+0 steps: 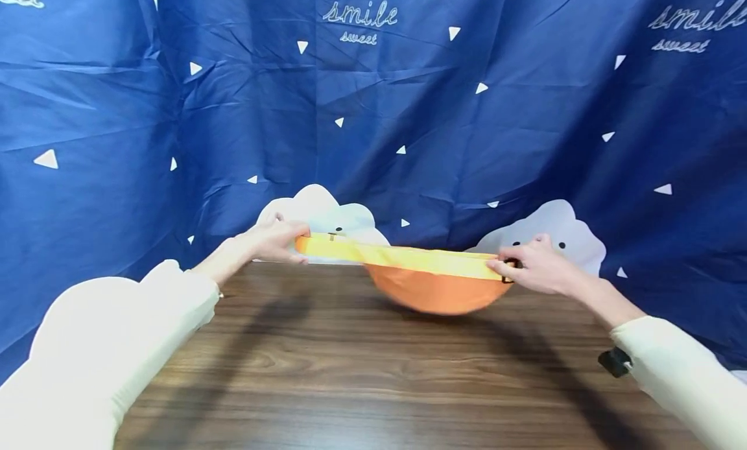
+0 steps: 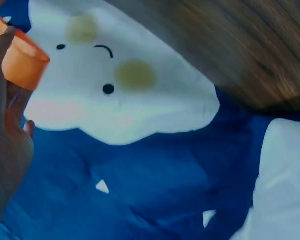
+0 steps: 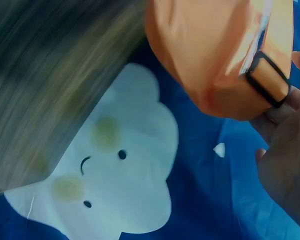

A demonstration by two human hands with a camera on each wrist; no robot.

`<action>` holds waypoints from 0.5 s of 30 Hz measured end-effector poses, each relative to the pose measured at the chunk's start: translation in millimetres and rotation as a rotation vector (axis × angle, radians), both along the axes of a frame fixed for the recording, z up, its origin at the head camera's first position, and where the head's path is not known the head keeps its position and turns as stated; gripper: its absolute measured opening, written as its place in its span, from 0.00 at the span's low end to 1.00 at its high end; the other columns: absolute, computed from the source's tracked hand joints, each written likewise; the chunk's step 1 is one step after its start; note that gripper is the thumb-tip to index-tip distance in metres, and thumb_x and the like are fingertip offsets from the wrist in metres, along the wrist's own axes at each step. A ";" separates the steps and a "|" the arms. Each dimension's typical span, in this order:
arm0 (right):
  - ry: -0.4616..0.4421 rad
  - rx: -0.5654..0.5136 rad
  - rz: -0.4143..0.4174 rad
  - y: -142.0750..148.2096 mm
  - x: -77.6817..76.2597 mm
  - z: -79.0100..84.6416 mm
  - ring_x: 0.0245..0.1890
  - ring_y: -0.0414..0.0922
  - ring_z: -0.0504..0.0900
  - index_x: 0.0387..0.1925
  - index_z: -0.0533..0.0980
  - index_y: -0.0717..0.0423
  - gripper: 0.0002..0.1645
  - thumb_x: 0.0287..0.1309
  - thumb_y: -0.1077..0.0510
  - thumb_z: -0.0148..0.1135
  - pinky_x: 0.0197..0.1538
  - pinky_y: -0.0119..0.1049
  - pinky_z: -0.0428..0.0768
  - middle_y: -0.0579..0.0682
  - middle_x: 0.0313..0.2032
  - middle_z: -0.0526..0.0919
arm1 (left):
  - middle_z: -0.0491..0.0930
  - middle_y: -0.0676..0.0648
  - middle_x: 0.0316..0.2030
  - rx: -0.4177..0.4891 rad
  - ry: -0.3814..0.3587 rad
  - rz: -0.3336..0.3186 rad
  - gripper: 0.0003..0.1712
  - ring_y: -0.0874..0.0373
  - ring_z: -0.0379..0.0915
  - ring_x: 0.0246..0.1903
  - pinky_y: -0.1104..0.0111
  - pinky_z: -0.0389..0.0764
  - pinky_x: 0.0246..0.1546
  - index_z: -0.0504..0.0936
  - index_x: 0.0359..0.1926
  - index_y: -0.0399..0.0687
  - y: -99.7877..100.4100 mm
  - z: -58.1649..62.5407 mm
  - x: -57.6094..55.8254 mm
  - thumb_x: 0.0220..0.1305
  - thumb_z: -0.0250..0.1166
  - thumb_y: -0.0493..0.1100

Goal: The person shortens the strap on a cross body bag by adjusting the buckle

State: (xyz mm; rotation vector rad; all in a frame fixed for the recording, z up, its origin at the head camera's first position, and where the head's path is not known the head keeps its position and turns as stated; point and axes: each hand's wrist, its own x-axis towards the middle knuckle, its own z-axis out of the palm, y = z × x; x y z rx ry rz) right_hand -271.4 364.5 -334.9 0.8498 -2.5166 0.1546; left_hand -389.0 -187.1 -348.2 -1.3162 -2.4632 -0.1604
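Observation:
An orange fabric bag (image 1: pixel 438 291) with a rounded bottom hangs from a bright yellow band (image 1: pixel 397 258) stretched between the two hands. My left hand (image 1: pixel 274 239) pinches the band's left end, where an orange loop (image 2: pixel 26 62) shows in the left wrist view. At the other end, my right hand (image 1: pixel 539 266) grips the top corner beside a black buckle (image 3: pixel 268 80). Seen from the right wrist, the orange side of the bag bulges away from the fingers. The bag is held near the far edge of the table, slightly blurred at its bottom.
A dark wood-grain table (image 1: pixel 362 385) spreads below, carrying the shadows of both arms. Behind it hangs a blue curtain (image 1: pixel 397 100) printed with white triangles and cloud faces. A small black object (image 1: pixel 615 362) sits at the right sleeve.

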 end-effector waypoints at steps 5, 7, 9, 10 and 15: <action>-0.033 0.123 -0.076 -5.7 -27.9 -36.0 0.22 0.39 0.72 0.25 0.81 0.45 0.19 0.74 0.48 0.57 0.43 0.59 0.59 0.33 0.16 0.68 | 0.80 0.47 0.56 -0.220 -0.091 0.125 0.38 0.51 0.75 0.55 0.43 0.61 0.58 0.77 0.61 0.43 9.6 -30.6 2.8 0.55 0.77 0.58; -0.063 0.143 -0.113 -8.7 -32.7 -55.9 0.21 0.41 0.72 0.22 0.78 0.45 0.21 0.74 0.50 0.57 0.43 0.60 0.60 0.35 0.15 0.68 | 0.76 0.44 0.63 -0.292 -0.210 0.166 0.42 0.48 0.71 0.63 0.40 0.58 0.62 0.74 0.66 0.41 15.2 -44.9 8.8 0.59 0.74 0.60; -0.080 0.170 -0.126 -12.5 -32.9 -76.3 0.21 0.42 0.72 0.18 0.74 0.44 0.22 0.72 0.53 0.59 0.42 0.60 0.61 0.37 0.15 0.68 | 0.75 0.44 0.65 -0.346 -0.312 0.202 0.42 0.47 0.68 0.65 0.40 0.55 0.65 0.73 0.68 0.43 19.7 -57.6 14.6 0.62 0.71 0.62; -0.083 0.185 -0.127 -14.3 -32.1 -86.2 0.20 0.42 0.72 0.17 0.72 0.44 0.22 0.70 0.54 0.61 0.41 0.58 0.61 0.37 0.15 0.69 | 0.75 0.44 0.64 -0.359 -0.345 0.211 0.40 0.46 0.68 0.65 0.39 0.54 0.66 0.74 0.67 0.43 21.6 -62.1 17.4 0.63 0.71 0.62; -0.098 0.225 -0.114 -25.5 -29.3 -117.9 0.28 0.46 0.79 0.19 0.76 0.48 0.14 0.57 0.57 0.68 0.39 0.57 0.61 0.50 0.33 0.85 | 0.82 0.50 0.53 -0.340 -0.391 0.235 0.29 0.50 0.76 0.56 0.43 0.63 0.62 0.83 0.57 0.49 25.2 -71.6 22.1 0.64 0.69 0.62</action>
